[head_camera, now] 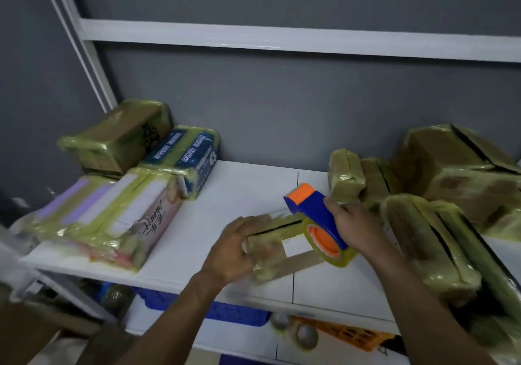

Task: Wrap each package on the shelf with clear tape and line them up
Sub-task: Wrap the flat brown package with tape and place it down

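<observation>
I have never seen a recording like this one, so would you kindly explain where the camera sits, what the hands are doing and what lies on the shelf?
There is no machine here. One camera worn on the person's head looks forward and down at two bare hands. The left hand grips one end of a small cardboard package on the white shelf. The right hand holds a blue and orange tape dispenser, with its clear roll at the package's other end. Packages already covered in tape lie in a left pile and a right pile.
</observation>
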A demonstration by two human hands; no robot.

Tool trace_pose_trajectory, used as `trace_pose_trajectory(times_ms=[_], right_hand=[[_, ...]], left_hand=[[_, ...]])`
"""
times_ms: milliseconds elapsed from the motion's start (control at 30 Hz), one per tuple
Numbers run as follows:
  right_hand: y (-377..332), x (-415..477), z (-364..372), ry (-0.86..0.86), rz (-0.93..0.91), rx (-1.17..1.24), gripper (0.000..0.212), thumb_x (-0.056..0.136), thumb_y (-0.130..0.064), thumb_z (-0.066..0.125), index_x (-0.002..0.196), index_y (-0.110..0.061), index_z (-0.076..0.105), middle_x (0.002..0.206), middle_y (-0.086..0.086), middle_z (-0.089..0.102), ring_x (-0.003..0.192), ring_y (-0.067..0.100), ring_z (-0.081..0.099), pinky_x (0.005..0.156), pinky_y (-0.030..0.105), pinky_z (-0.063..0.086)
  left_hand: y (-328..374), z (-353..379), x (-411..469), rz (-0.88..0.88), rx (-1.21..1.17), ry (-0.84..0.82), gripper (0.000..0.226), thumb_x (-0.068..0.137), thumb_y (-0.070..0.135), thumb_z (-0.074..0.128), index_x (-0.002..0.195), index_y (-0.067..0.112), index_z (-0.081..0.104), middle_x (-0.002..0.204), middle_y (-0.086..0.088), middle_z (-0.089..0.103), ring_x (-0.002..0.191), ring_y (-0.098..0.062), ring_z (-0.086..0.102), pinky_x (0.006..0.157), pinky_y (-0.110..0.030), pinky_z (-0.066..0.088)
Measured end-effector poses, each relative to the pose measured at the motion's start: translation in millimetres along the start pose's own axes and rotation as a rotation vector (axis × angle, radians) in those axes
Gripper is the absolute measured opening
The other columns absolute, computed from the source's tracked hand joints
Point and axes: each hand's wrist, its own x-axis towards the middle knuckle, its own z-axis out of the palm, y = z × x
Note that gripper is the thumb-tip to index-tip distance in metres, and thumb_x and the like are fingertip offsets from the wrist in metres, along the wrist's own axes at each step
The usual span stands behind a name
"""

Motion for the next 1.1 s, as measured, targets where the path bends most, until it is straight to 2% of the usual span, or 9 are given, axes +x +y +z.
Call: trace_pose_trajectory(times_ms=[67, 167, 300, 433, 567, 667, 733, 933, 1100], right_hand=[[-9, 6, 5, 0.003, -0.015, 0.012, 0.074, 0.093, -0.078, 0.037, 0.085, -0.011, 0.068, 0.062, -0.004, 0.069, 0.058, 0.004, 0.066, 0.056, 0.027, 0.046], [-23, 12, 10, -0.022, -0.020, 0.013, 0.077, 0.086, -0.087, 0.041, 0.070, -0.016, 0.064, 0.056, -0.005, 0.067, 0.048, 0.007, 0.065, 0.048, 0.022, 0.041], [-40, 20, 21, -0.032, -0.059, 0.047, 0.075, 0.080, -0.086, 0.050, 0.055, -0.016, 0.059, 0.050, -0.003, 0.064, 0.041, 0.008, 0.062, 0.037, 0.010, 0.037], [-60, 39, 44, -0.069, -0.077, -0.100, 0.076, 0.082, -0.087, 0.049, 0.059, -0.015, 0.054, 0.056, 0.007, 0.064, 0.045, 0.012, 0.061, 0.052, 0.023, 0.043], [-76, 49, 69, -0.141, -0.061, -0.109, 0.070, 0.084, -0.082, 0.054, 0.058, -0.017, 0.057, 0.049, -0.005, 0.062, 0.041, 0.003, 0.058, 0.054, 0.022, 0.041], [-77, 54, 81, -0.168, -0.045, -0.154, 0.069, 0.084, -0.081, 0.057, 0.059, -0.017, 0.059, 0.051, -0.004, 0.064, 0.044, 0.005, 0.060, 0.055, 0.023, 0.043], [-76, 56, 83, -0.178, -0.022, -0.167, 0.069, 0.083, -0.081, 0.057, 0.060, -0.017, 0.061, 0.053, -0.001, 0.065, 0.045, 0.007, 0.061, 0.056, 0.023, 0.044], [-85, 66, 83, -0.179, -0.003, -0.337, 0.073, 0.086, -0.084, 0.047, 0.058, -0.016, 0.055, 0.052, 0.000, 0.061, 0.042, 0.009, 0.056, 0.053, 0.024, 0.041], [-93, 73, 93, -0.138, -0.048, -0.322, 0.075, 0.083, -0.085, 0.051, 0.055, -0.016, 0.058, 0.049, -0.001, 0.059, 0.037, 0.003, 0.055, 0.053, 0.024, 0.040]], left_hand=[[-1, 11, 2, 0.049, 0.151, -0.148, 0.092, 0.076, 0.073, 0.069, 0.154, 0.046, 0.028, 0.157, 0.024, 0.027, 0.149, -0.004, 0.011, 0.115, -0.026, 0.036], [-13, 13, 9, 0.020, 0.232, -0.221, 0.100, 0.077, 0.074, 0.065, 0.158, 0.045, 0.015, 0.164, 0.024, 0.008, 0.151, -0.004, -0.013, 0.116, -0.032, 0.037], [-42, -11, 15, 0.117, 0.226, -0.303, 0.098, 0.080, 0.066, 0.068, 0.158, 0.049, 0.010, 0.165, 0.024, -0.002, 0.147, 0.002, -0.017, 0.118, -0.028, 0.028], [-76, -43, 15, 0.047, 0.142, -0.413, 0.104, 0.075, 0.072, 0.071, 0.151, 0.062, 0.001, 0.158, 0.040, -0.014, 0.149, 0.001, -0.019, 0.121, -0.034, 0.019], [-99, -53, 11, 0.005, 0.029, -0.328, 0.115, 0.066, 0.080, 0.073, 0.157, 0.049, 0.009, 0.154, 0.045, -0.001, 0.149, 0.007, -0.005, 0.120, -0.022, 0.013], [-109, -48, 8, 0.014, -0.192, -0.208, 0.083, 0.075, 0.066, 0.076, 0.147, 0.046, 0.041, 0.150, 0.046, 0.024, 0.145, 0.013, 0.016, 0.116, -0.008, 0.018], [-112, -38, 4, 0.003, -0.298, -0.110, 0.055, 0.088, 0.047, 0.071, 0.140, 0.035, 0.058, 0.151, 0.034, 0.039, 0.143, 0.009, 0.030, 0.119, -0.016, 0.026], [-115, -1, -3, -0.068, -0.393, 0.078, 0.051, 0.092, 0.014, 0.074, 0.140, 0.021, 0.058, 0.150, 0.026, 0.047, 0.135, 0.011, 0.043, 0.108, -0.012, 0.038], [-108, -4, 15, -0.050, -0.053, 0.178, 0.046, 0.095, 0.037, 0.068, 0.138, 0.044, 0.054, 0.143, 0.046, 0.034, 0.134, 0.018, 0.031, 0.106, -0.003, 0.028]])
